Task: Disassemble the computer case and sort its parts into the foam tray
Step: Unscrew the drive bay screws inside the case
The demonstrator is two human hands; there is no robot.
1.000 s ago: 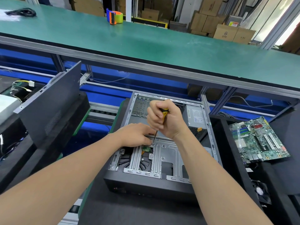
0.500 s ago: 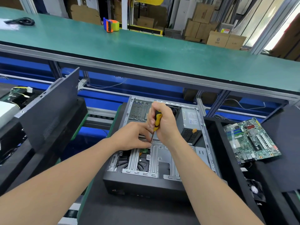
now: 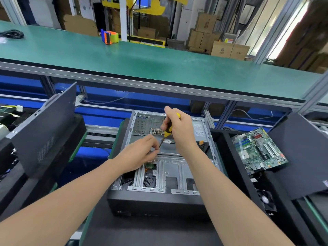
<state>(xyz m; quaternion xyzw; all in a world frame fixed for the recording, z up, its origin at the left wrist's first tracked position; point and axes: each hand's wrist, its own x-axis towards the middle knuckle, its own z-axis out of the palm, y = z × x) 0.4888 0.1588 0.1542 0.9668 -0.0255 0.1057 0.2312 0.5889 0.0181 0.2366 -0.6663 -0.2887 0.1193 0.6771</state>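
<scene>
computer case [image 3: 170, 173] beneath right hand [image 3: 181, 134] with yellow-black screwdriver [image 3: 168, 130]

A single wide-angle view from the person's head faces forward and down, close over the computer case [image 3: 170, 174] at near centre; the green bench [image 3: 142, 55] spans the far side.

Screwdriver [image 3: 168, 132] higher, off the case [image 3: 174, 167]

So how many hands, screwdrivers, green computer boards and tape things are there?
hands: 2 (left hand, right hand)
screwdriver: 1
motherboard: 1
tape dispenser: 1
total: 5
</scene>
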